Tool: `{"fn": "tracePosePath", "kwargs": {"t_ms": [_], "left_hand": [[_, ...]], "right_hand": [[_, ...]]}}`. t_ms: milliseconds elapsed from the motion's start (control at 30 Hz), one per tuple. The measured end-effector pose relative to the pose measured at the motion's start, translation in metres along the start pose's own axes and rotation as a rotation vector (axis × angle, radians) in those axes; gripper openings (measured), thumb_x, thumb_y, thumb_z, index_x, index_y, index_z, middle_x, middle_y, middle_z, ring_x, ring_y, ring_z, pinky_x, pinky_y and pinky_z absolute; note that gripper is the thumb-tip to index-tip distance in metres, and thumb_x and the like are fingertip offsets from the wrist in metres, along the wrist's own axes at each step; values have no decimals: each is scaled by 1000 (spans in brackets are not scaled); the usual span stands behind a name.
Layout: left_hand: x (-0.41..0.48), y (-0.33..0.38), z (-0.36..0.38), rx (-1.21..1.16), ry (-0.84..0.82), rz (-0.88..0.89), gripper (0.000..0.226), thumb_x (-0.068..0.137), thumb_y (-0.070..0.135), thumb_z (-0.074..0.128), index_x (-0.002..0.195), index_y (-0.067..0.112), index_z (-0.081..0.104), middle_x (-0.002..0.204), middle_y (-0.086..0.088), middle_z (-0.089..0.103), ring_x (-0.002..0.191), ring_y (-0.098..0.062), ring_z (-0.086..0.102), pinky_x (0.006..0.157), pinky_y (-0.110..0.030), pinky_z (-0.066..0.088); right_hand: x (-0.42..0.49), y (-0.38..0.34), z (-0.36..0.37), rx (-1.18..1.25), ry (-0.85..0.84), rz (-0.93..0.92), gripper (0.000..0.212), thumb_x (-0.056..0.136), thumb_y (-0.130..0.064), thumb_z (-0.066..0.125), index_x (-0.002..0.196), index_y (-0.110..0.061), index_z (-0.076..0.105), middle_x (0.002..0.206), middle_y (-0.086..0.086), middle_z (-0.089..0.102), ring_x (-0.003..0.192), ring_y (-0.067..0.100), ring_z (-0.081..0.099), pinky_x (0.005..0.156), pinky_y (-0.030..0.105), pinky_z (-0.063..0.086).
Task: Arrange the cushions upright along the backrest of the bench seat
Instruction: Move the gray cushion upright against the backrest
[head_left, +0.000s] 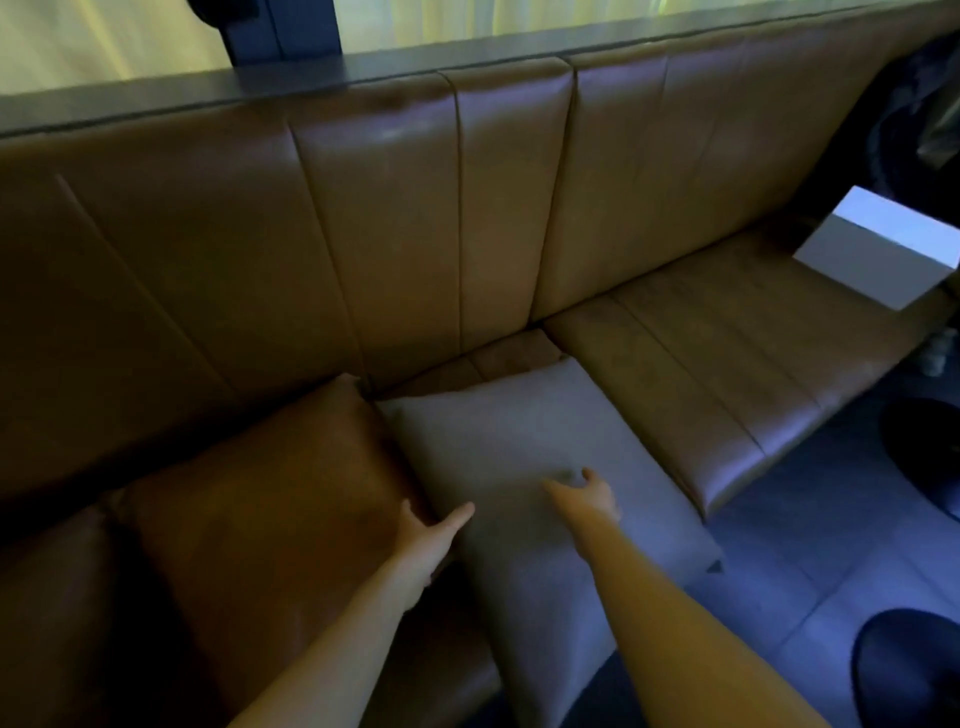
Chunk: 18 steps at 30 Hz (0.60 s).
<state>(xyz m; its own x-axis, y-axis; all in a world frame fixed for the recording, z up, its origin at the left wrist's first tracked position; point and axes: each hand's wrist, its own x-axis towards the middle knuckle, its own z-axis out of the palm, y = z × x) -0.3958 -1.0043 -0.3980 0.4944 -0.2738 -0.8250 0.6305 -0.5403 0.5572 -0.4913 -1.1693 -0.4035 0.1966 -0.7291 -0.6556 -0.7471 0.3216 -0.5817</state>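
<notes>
A grey fabric cushion lies flat on the brown leather bench seat, its near corner hanging over the front edge. To its left a brown leather cushion lies flat too, touching the backrest with its far corner. My left hand rests at the seam between the two cushions, fingers spread, thumb on the grey one. My right hand hovers over or touches the middle of the grey cushion with fingers apart; neither hand grips anything.
A white box or paper bag sits on the seat at the far right. A dark ledge runs along the top of the backrest below a curtained window. Tiled floor and dark round objects lie to the right.
</notes>
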Motion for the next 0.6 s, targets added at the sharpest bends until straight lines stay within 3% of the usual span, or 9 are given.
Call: {"fn": "tracePosePath", "kwargs": {"t_ms": [200, 300, 367, 467, 600], "left_hand": [[18, -7, 57, -112, 146, -6, 126, 60, 46, 85, 154, 28, 3, 156, -3, 31, 138, -34, 37, 103, -58, 36], [29, -10, 67, -154, 190, 23, 137, 54, 38, 91, 154, 28, -3, 155, -5, 31, 138, -33, 36, 106, -54, 33], [36, -12, 71, -207, 210, 42, 142, 49, 33, 93, 154, 29, -2, 154, -7, 33, 137, -33, 38, 107, -53, 36], [41, -15, 79, -294, 273, 102, 138, 44, 22, 95, 153, 28, 10, 147, -8, 41, 129, -33, 46, 101, -51, 43], [39, -15, 89, -387, 322, 154, 129, 42, 11, 95, 150, 25, 26, 138, -10, 50, 119, -35, 54, 93, -53, 49]], "right_hand": [[58, 21, -69, -215, -40, 29, 102, 64, -60, 77, 147, -18, 37, 155, 12, 31, 142, 38, 26, 114, 56, 26], [117, 47, -85, -155, -46, 25, 135, 30, -83, 74, 143, -18, 43, 150, 12, 41, 138, 37, 36, 113, 54, 31], [162, 70, -91, -102, -61, 39, 146, 16, -87, 72, 142, -18, 45, 147, 11, 45, 136, 36, 41, 112, 55, 33], [151, 59, -109, -6, -120, 12, 137, 29, -76, 82, 144, -12, 43, 148, 11, 47, 134, 35, 45, 113, 51, 35], [120, 38, -117, 68, -141, 18, 101, 64, -47, 84, 144, -3, 42, 146, 16, 47, 133, 37, 45, 114, 46, 35]]}}
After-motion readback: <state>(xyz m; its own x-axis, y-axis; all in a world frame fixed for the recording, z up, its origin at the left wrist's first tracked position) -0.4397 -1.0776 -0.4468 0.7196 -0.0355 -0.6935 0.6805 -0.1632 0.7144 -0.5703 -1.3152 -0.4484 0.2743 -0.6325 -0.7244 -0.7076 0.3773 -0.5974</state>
